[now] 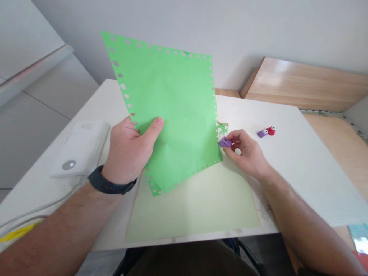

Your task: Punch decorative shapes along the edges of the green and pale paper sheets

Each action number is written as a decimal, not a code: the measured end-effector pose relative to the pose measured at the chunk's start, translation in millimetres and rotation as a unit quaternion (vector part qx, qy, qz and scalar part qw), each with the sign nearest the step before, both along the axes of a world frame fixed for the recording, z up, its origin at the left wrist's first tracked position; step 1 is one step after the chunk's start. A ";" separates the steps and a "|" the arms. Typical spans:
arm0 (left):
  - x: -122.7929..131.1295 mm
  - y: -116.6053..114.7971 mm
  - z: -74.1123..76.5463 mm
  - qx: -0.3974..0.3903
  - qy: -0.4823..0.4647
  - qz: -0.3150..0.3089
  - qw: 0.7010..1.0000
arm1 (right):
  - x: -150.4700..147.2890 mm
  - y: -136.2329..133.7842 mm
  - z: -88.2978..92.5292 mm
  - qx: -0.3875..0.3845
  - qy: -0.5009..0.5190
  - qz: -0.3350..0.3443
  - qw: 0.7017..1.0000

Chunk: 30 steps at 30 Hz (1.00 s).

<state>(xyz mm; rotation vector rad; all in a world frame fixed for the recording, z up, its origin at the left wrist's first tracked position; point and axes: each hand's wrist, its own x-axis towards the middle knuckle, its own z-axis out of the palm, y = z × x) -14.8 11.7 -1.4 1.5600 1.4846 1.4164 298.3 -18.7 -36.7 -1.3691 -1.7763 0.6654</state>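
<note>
Lying along the front edge of the counter [310, 180]: pale green mat [195, 214], partly behind the held-up sheet. Left hand [130, 149]: closed on the left border of the green sheet [178, 96], thumb on its face, fingers behind. Sheet: long axis running front to back, upper end leaning left, cut-outs along the borders. Right hand [244, 153]: thumb and fingertips pinching a purple punch [225, 142], set leftward of it at the sheet's right edge, above the lower right corner; this hand the nearer to that edge; paper in slot, cannot tell. Beyond: paper scraps [223, 128]; toward the counter's far right corner, second purple punch [262, 133] beside red punch [271, 131]
</note>
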 end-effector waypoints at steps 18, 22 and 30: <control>0.9 -2.1 1.9 -0.004 0.017 0.009 1.000 | -3.7 -3.6 7.0 0.057 -0.021 -0.010 0.998; 1.8 -2.9 2.4 -0.003 0.017 0.015 1.000 | -2.0 -3.4 4.9 0.025 0.006 -0.021 0.999; 1.5 -2.9 2.6 -0.010 0.013 0.007 1.000 | 3.4 1.9 0.7 -0.067 0.094 -0.033 0.993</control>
